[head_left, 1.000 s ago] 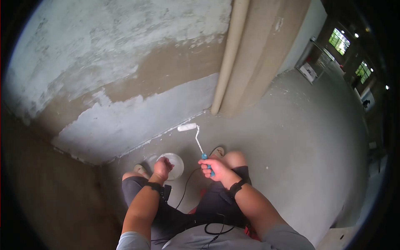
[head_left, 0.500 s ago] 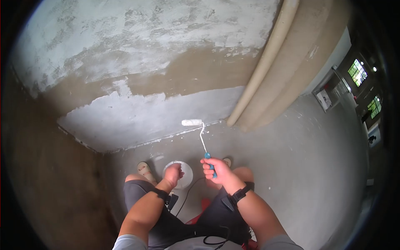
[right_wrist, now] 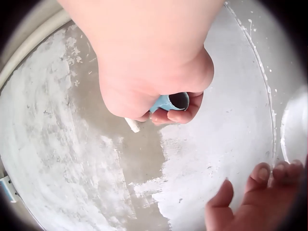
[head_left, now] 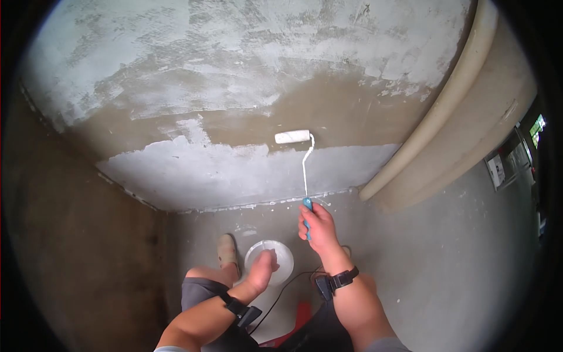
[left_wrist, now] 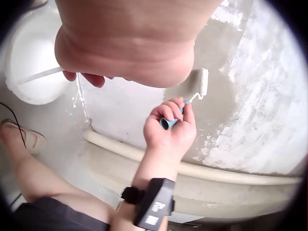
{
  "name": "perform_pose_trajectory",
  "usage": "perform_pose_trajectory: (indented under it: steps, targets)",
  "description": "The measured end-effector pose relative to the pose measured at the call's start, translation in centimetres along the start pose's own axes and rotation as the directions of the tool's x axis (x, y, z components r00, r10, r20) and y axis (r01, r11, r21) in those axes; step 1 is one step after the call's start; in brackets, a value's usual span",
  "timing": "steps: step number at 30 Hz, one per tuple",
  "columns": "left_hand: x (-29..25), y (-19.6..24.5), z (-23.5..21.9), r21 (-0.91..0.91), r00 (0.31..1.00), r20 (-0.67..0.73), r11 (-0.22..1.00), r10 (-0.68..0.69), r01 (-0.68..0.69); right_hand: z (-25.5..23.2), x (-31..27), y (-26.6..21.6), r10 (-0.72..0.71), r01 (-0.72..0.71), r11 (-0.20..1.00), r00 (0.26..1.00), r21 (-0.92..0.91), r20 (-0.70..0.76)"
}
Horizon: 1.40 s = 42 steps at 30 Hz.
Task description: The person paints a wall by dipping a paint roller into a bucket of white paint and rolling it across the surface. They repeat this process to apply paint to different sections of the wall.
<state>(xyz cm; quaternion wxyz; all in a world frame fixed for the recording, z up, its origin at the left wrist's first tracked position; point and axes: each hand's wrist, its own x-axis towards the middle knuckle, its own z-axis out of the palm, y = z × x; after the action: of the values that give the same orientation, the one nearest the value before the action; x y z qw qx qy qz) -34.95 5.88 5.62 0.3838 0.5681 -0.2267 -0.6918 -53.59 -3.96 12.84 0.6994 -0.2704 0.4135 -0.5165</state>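
Observation:
My right hand (head_left: pixel 318 226) grips the blue handle (head_left: pixel 308 203) of a paint roller, fingers curled round it. The roller's white sleeve (head_left: pixel 292 136) overlaps the bare brown band of the wall (head_left: pixel 346 111), just above the pale coated strip (head_left: pixel 223 170). In the left wrist view, the sleeve (left_wrist: pixel 204 82) lies along that bare band. Over a white bucket (head_left: pixel 285 253) hovers my left hand (head_left: pixel 262 271), its fingers loosely bent with nothing held between them. A pale stick-like bar (left_wrist: pixel 41 75) crosses the bucket in the left wrist view, partly hidden by the left hand.
A beige pipe (head_left: pixel 446 105) runs down the wall's right side. Paint spots mark the grey floor (head_left: pixel 434 264) along the wall's foot. A dark cable (head_left: pixel 281 291) loops between the legs, near something red (head_left: pixel 302 317). A brown wall (head_left: pixel 88 246) stands at left.
The roller has risen from near the wall's foot to the bare band as my right hand reached forward. My left hand stays by the bucket. The head view has swung right and toward the wall.

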Motion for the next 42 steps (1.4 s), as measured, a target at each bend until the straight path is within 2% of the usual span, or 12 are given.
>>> perform_pose_trajectory:
  steps: [2,4,9,12,14,16,18,21,23,32,38,42]
  targets:
    - [0.2,2.0,1.2,0.039,0.999,-0.008,0.999,0.033,-0.033,0.0,1.0,0.2,-0.018,0.018,0.999,1.0,-0.028,0.014]
    - [1.1,3.7,2.1,0.001,0.999,-0.029,1.0,0.018,-0.018,-0.1,2.0,0.8,-0.077,0.084,0.993,0.992,-0.079,0.098]
    - [3.7,7.6,3.4,-0.024,0.995,-0.088,0.999,-0.039,0.037,1.0,2.6,0.1,-0.05,0.056,0.995,0.996,-0.085,0.067]
    - [5.8,6.2,1.8,-0.036,0.991,-0.103,0.996,-0.091,0.088,1.5,3.2,-0.1,-0.052,0.057,0.992,0.998,-0.115,0.041]
    - [6.0,5.0,0.7,0.028,0.988,-0.151,0.999,-0.037,0.041,1.3,3.5,0.5,-0.05,0.055,0.987,0.998,-0.154,0.035]
    - [6.2,5.2,1.4,0.066,0.987,-0.152,0.995,-0.06,0.07,1.3,4.1,0.7,-0.033,0.034,0.993,0.999,-0.113,0.014]
    - [6.7,5.7,2.2,0.197,0.998,-0.054,0.98,0.034,-0.023,1.2,4.3,1.1,-0.016,0.017,0.995,1.0,-0.095,0.012]
    - [7.2,7.1,2.9,0.192,0.997,-0.071,0.98,-0.033,0.046,0.4,4.3,2.1,0.061,-0.061,0.995,0.998,-0.082,-0.009]
    - [7.8,7.4,3.1,0.186,0.994,-0.096,0.979,-0.06,0.077,0.0,4.1,2.6,0.111,-0.122,0.985,0.99,-0.124,-0.088]
    - [10.3,4.7,1.5,0.179,0.972,-0.14,0.961,-0.187,0.211,-2.7,4.0,4.4,0.263,-0.288,0.952,0.942,-0.1,-0.208]
    - [8.9,6.0,4.1,0.229,0.995,-0.049,0.968,-0.089,0.098,-1.5,4.2,5.5,0.24,-0.249,0.968,0.951,-0.019,-0.196]
    - [7.5,7.8,5.9,0.171,0.999,0.033,0.985,-0.016,0.01,-0.2,4.2,6.4,0.213,-0.218,0.976,0.946,0.008,-0.243]
